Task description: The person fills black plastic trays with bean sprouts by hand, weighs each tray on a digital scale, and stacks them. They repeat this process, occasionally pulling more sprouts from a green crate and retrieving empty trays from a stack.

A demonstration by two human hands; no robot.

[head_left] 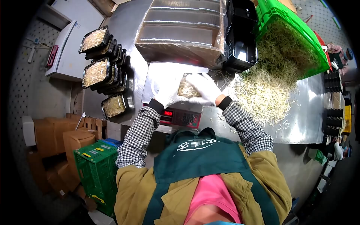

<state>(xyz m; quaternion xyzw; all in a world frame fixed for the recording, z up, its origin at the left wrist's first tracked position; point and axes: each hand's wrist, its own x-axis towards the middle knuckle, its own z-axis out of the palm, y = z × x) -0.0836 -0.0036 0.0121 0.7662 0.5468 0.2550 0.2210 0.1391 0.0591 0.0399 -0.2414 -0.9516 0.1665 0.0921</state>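
- While left hand [168, 90] and right hand [205, 90] are clasping sprout tray [186, 89], both part-curled around it, tray is sitting over scale [180, 117] at tabletop [305, 125] near edge; contact unclear.
- Loose bean sprouts [264, 95] are lying toward right edge.

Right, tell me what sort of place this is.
Most likely a produce packing room: loose sprouts spill from a green crate onto a metal table, sprout-filled black trays stand stacked, and a digital scale reads 0.00.
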